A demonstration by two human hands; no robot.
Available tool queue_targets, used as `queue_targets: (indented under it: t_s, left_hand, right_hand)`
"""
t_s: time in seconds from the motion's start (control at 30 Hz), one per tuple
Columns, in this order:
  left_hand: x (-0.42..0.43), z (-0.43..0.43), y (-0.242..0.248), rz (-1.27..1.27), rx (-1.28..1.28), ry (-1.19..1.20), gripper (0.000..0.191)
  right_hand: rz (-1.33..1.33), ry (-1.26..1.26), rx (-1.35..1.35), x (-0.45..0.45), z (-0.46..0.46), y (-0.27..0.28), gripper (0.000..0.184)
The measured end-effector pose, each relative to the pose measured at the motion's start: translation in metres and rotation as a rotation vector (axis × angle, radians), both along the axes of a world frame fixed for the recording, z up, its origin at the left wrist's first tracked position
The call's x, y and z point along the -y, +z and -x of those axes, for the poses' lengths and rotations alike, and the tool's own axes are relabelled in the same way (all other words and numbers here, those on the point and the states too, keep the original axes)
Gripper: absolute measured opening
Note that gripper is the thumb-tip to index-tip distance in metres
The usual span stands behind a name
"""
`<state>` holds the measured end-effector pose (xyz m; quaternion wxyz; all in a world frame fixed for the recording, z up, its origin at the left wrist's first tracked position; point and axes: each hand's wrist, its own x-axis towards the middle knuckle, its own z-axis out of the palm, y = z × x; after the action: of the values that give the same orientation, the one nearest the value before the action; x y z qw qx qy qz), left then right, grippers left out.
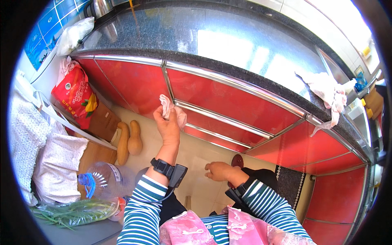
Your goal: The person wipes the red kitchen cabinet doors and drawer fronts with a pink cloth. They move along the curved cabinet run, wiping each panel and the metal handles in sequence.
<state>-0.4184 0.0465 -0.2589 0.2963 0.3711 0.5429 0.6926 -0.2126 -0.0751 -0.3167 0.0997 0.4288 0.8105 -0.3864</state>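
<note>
My left hand is raised in front of the red cabinet doors and grips a crumpled pale pink cloth, part of it sticking up above the fingers. Behind the cloth are a red cabinet panel and metal drawer trims. My right hand hangs lower over the tiled floor, fingers a little bent, with nothing seen in it. Both wrists wear black devices on straps.
A dark stone countertop runs across the top, with a crumpled whitish cloth or bag at its right edge. On the left are two squashes, a red bag, a large plastic bottle and bagged green onions.
</note>
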Motion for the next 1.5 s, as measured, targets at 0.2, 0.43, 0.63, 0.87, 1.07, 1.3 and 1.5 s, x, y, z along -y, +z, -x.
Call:
queue_targets:
  t_s: [0.2, 0.43, 0.63, 0.87, 1.07, 1.3, 1.5]
  left_hand:
    - [-0.035, -0.012, 0.016, -0.214, -0.325, 0.104, 0.036]
    - [-0.016, -0.044, 0.013, -0.324, -0.464, 0.059, 0.031]
    - [0.008, -0.081, 0.023, -0.467, -0.635, -0.271, 0.032]
    - [-0.006, -0.059, 0.051, -0.496, -0.595, -0.213, 0.034]
    - [-0.037, -0.022, 0.086, -0.468, -0.456, 0.19, 0.031]
    - [-0.037, -0.051, 0.081, -0.502, -0.404, 0.209, 0.031]
    - [-0.007, -0.091, 0.075, -0.674, -0.721, -0.079, 0.037]
  right_hand:
    - [0.003, -0.089, 0.03, 0.003, 0.009, 0.001, 0.038]
    - [0.066, -0.028, 0.092, 0.003, 0.028, 0.002, 0.035]
    - [0.203, -0.017, 0.012, -0.004, 0.045, 0.017, 0.036]
    - [0.149, -0.042, 0.005, -0.004, 0.055, 0.011, 0.036]
    - [0.077, 0.023, 0.045, 0.0, 0.049, 0.003, 0.037]
    - [0.025, 0.012, -0.033, 0.008, 0.043, -0.022, 0.034]
    - [0.094, -0.005, -0.297, 0.006, 0.036, -0.043, 0.029]
